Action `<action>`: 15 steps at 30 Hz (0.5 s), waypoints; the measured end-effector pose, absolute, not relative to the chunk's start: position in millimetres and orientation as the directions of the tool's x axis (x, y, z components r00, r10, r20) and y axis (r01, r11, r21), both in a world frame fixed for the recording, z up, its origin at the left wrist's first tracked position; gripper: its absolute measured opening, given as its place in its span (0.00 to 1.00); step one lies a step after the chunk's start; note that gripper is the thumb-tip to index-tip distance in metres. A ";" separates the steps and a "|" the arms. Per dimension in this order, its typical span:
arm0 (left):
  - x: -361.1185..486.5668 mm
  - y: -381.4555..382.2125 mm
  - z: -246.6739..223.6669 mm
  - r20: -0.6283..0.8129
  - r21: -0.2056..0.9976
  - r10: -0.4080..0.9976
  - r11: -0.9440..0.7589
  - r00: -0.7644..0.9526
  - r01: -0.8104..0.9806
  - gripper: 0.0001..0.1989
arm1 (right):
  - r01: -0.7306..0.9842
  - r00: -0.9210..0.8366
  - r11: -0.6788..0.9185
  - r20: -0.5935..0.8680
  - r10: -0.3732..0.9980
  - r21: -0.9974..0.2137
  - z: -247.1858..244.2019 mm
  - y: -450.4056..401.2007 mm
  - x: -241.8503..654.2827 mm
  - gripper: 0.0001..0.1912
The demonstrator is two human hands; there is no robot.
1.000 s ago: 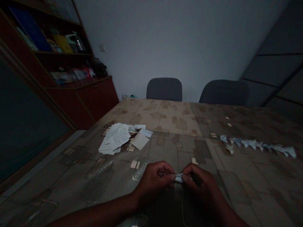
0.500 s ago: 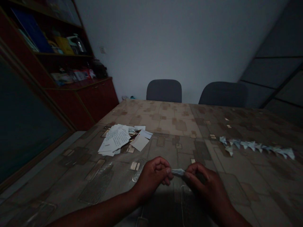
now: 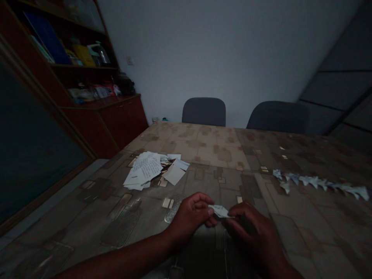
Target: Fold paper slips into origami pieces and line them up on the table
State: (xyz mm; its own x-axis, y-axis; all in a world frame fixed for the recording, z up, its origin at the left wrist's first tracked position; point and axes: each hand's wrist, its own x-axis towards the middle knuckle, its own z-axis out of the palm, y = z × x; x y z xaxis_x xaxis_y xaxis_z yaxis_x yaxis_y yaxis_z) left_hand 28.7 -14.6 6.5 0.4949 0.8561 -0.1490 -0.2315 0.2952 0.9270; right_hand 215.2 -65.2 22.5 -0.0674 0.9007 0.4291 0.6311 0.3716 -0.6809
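The left hand [image 3: 190,217] and right hand [image 3: 257,230] pinch opposite ends of a folded paper [image 3: 220,211] above the bench [image 3: 207,149], fingers [image 3: 202,198] closed on it, presumably to steady it; loose sheets [image 3: 145,170] lie apart, probably for working clearance.

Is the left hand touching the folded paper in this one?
Touching. The head view shows it: the left hand has its thumb over the left end of the paper, with no gap between them.
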 end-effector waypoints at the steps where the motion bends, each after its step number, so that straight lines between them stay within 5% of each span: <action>1: 28.8 -14.7 6.5 -0.148 0.930 0.858 0.290 0.492 -0.226 0.18 | 0.627 -0.072 0.376 0.430 0.900 -0.682 22.7 -65.0 214.5 0.02; 15: 26.7 -19.9 9.2 -0.082 0.975 0.888 0.167 0.452 -0.150 0.12 | 0.614 -0.043 0.271 0.312 0.949 -0.742 20.8 -66.7 214.3 0.04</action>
State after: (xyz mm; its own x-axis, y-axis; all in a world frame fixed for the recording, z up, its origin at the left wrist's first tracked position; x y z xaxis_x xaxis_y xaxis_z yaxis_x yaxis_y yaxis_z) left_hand 26.7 -19.9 9.2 0.4520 0.8882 -0.0824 -0.1497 0.1666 0.9746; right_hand 214.3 -66.7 20.8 -0.0430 0.9492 0.3117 0.6135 0.2713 -0.7416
